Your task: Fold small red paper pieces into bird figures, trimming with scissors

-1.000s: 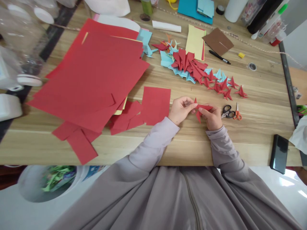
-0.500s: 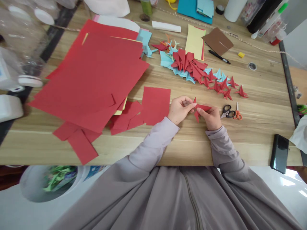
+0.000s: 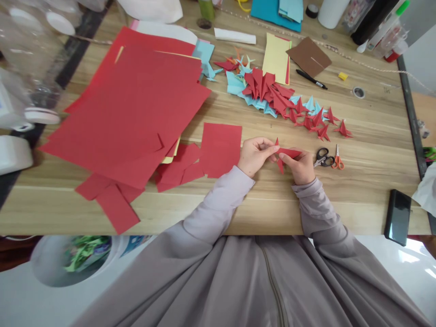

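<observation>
Between my two hands is a folded red paper crane [image 3: 289, 152], with narrow points sticking up, down and to the right. My left hand [image 3: 256, 156] pinches its left side between thumb and fingers. The thumb and fingers of my right hand [image 3: 302, 167] close on its lower right part and hide some of the folds. A square red sheet [image 3: 221, 151] lies flat just left of my left hand. Black-handled scissors [image 3: 323, 157] and small orange scissors [image 3: 337, 160] rest right of my right hand. Beyond my hands sit several finished red cranes [image 3: 317, 119].
Large red sheets [image 3: 136, 109] cover the table's left, with smaller red pieces [image 3: 117, 206] near the front edge. Folded red and blue papers [image 3: 260, 86] are heaped at the back. A phone [image 3: 398, 215] lies at the right edge. A bin [image 3: 44, 268] stands below the table.
The view has shifted very slightly. Both hands keep their pinch on the red paper crane, with almost no movement.
</observation>
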Demonstrator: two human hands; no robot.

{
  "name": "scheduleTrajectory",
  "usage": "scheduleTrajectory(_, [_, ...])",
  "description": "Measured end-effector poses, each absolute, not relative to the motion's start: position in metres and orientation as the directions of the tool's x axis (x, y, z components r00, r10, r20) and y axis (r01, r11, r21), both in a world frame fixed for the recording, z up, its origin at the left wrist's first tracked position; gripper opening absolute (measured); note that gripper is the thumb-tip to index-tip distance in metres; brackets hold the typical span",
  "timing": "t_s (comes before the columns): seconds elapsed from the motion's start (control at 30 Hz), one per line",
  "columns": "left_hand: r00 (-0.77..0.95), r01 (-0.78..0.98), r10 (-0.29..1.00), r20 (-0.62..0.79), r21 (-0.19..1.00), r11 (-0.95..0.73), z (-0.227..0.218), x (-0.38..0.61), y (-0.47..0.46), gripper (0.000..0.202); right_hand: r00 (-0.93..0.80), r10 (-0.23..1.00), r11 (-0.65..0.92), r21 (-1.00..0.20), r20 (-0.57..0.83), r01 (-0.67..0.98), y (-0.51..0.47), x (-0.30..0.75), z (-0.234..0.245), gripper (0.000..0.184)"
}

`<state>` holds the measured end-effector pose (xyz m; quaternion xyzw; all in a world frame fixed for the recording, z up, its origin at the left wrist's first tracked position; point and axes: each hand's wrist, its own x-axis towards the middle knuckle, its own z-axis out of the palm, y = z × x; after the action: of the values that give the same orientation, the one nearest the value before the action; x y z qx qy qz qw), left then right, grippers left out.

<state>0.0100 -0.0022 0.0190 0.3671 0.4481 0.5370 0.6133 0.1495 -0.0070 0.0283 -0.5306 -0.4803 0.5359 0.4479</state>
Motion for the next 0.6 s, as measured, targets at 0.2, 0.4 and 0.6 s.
scheduleTrajectory(0.2, [0.065,-0.396,0.974,-0.216,0.891,0.224,0.020,0.009,-0.001,0.037,-0.040,0.992,-0.122,-0.992,-0.123,0.026,-0.008,0.149,0.026,0.018])
scheduleTrajectory(0.4, [0.117,-0.371,0.975,-0.191,0.902,0.221,0.020,0.009,-0.002,0.032,-0.040,0.993,-0.111,-0.994,-0.111,-0.004,-0.007,0.151,0.024,0.017])
scheduleTrajectory(0.6, [0.128,-0.312,0.981,-0.149,0.933,0.182,0.020,0.009,-0.003,0.027,-0.073,0.991,-0.117,-0.993,-0.116,-0.019,-0.006,0.153,0.015,0.024])
